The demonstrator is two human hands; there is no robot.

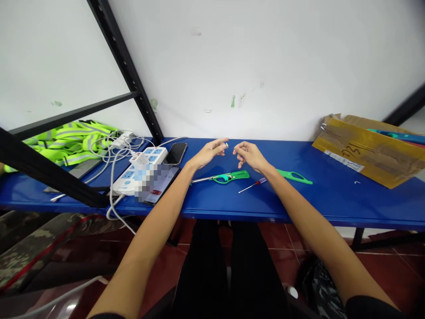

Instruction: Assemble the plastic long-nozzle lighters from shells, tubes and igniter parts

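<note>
Above the blue shelf top, my left hand pinches a small whitish part at its fingertips; its exact kind is too small to tell. Close by on the right, my right hand has thumb and forefinger pressed together, and anything between them is hidden. Below both hands lies a green long-nosed lighter with a metal tube and its inner parts exposed. A screwdriver with a purplish handle rests under my right wrist. Partly behind that forearm is a flat green shell piece.
On the left are a white power strip with cables, two phones and a heap of fluorescent yellow reflective straps. A taped cardboard box holding coloured items stands at the right. A black rack post rises at the left.
</note>
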